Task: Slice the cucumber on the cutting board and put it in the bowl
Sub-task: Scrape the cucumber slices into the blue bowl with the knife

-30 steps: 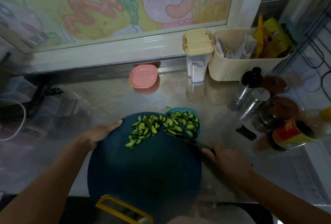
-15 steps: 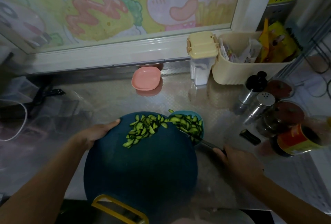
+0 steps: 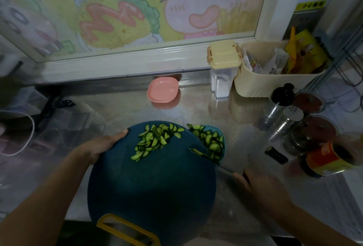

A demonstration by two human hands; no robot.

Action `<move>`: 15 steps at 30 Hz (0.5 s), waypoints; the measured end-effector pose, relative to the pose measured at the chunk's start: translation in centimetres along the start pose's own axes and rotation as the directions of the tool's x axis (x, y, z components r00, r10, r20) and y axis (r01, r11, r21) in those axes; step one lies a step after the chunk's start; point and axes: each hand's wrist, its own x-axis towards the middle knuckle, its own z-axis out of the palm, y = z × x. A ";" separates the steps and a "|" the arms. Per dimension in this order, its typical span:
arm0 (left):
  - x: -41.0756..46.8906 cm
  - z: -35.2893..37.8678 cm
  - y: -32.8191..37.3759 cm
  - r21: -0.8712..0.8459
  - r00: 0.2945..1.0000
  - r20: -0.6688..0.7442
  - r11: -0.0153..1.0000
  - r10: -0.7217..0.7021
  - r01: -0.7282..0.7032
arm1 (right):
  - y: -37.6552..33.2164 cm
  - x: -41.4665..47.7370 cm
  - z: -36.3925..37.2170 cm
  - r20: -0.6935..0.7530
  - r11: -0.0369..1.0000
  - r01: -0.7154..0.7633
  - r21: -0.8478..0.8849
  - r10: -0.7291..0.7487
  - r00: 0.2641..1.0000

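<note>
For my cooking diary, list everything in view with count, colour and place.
cutting board: one, dark teal, yellow handle, counter centre
cucumber slices: many, green, on board's far part and in bowl
bowl: one, teal, at board's far right edge
knife: one, dark, blade reaching bowl
dish: one, pink, back centre
container: one, clear, yellow lid, back right
basket: one, cream, holds packets, back right
shakers: two, metal, right
left hand: one, grips board's left edge
right hand: one, holds knife handle

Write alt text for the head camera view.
A person's left hand grips a round dark teal cutting board whose edge overlaps a teal bowl; the right hand holds a knife by the bowl. Cucumber slices lie on both.
</note>
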 end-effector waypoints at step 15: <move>-0.6 1.6 0.1 0.027 0.997 0.064 0.999 -0.037 0.035 | -0.1 5.4 -2.4 -0.103 0.987 -0.042 -0.156 0.026 0.994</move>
